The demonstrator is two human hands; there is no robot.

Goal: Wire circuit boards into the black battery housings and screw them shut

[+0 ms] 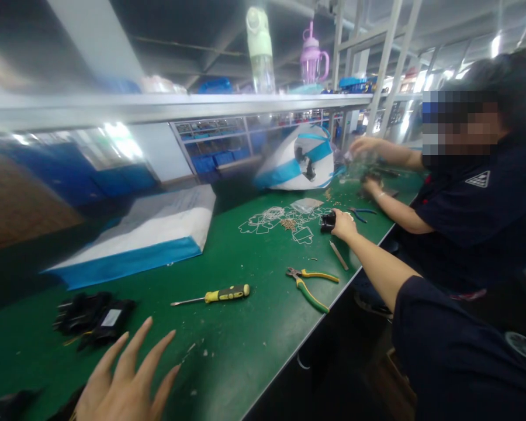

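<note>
My left hand (pixel 125 380) hovers low at the near edge of the green bench (pixel 245 339), fingers spread, holding nothing. Black parts (pixel 94 318) lie just beyond it. My right hand (pixel 344 225) reaches far across the bench and closes on a small black part (pixel 328 221). Beside that hand lie thin white wire shapes (pixel 272 221), small brass pieces (pixel 288 223) and a clear plastic bag (pixel 305 204). A yellow-handled screwdriver (pixel 221 294) and yellow-green pliers (pixel 310 283) lie on the bench between my two hands.
A co-worker in a dark shirt (pixel 477 204) sits at the right, both hands busy near a white and blue bag (pixel 298 158). Another white and blue bag (pixel 144 234) lies flat at the left. Bottles (pixel 260 49) stand on the overhead shelf (pixel 179 105). Blue-handled pliers (pixel 362 213) and a small stick (pixel 339 255) lie nearby.
</note>
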